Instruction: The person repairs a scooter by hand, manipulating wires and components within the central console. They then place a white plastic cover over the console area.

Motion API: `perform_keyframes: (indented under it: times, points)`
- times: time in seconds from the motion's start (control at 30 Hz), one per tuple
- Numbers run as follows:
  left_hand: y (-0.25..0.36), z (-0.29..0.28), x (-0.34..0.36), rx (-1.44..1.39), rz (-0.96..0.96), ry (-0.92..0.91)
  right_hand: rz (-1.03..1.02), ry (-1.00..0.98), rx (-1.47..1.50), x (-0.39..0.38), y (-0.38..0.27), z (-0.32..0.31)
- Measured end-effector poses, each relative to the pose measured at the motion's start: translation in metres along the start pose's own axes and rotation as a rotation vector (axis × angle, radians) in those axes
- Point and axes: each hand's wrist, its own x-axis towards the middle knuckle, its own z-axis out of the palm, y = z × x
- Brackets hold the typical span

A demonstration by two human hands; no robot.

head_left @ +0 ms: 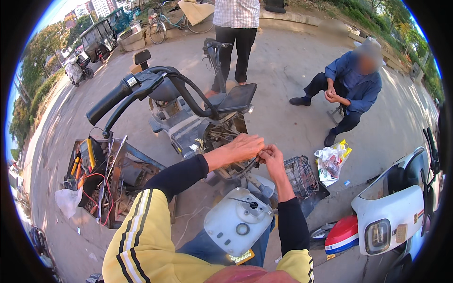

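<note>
Evidently the white panel [226, 221] is already off: it lies nearest, at six o'clock, a black lead [241, 201] across its upper part. Just beyond, near the dial's centre, the right hand [272, 159] has thumb and finger pinched nearly closed on a small dark piece [260, 153], too small to identify. The left hand [241, 148] meets it, fingers bent; its fingertips are hidden, so its hold cannot be told. At eleven o'clock the scooter [181, 136] stands open, wires [227, 134] bare, so refitting seems still undone; how much wiring remains is unclear. Between eight and nine, the toolbox [144, 154] is a hard-to-sort jumble. Farther off, the upper edge cuts off a standing person [236, 16] at twelve.
</note>
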Motion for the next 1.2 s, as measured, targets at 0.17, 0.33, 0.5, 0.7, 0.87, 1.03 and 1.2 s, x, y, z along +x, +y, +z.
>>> perform_keyframes:
  times: [0.17,0.33,0.5,0.7,0.87,1.03,1.2]
  points:
    - [0.009,0.001,0.008,0.125,0.167,-0.008,0.021,0.072,0.054,0.001,0.018,-0.011]
    - [0.016,-0.002,-0.004,0.195,0.187,-0.023,0.038,0.091,-0.039,-0.004,0.008,0.001]
    - [-0.002,0.022,-0.018,0.154,0.193,0.055,0.055,0.085,0.035,0.002,0.012,0.006]
    - [0.006,0.019,-0.008,0.264,0.266,0.065,0.108,0.092,0.067,-0.010,-0.007,-0.003]
    - [0.007,0.024,-0.019,0.264,0.200,0.050,0.117,0.058,0.016,0.000,0.010,-0.003]
    - [0.009,0.024,-0.023,0.337,0.212,0.029,0.139,0.046,0.015,-0.004,0.008,-0.004]
    - [0.007,0.024,-0.021,0.282,0.247,0.093,0.146,0.055,0.026,-0.005,0.012,-0.007]
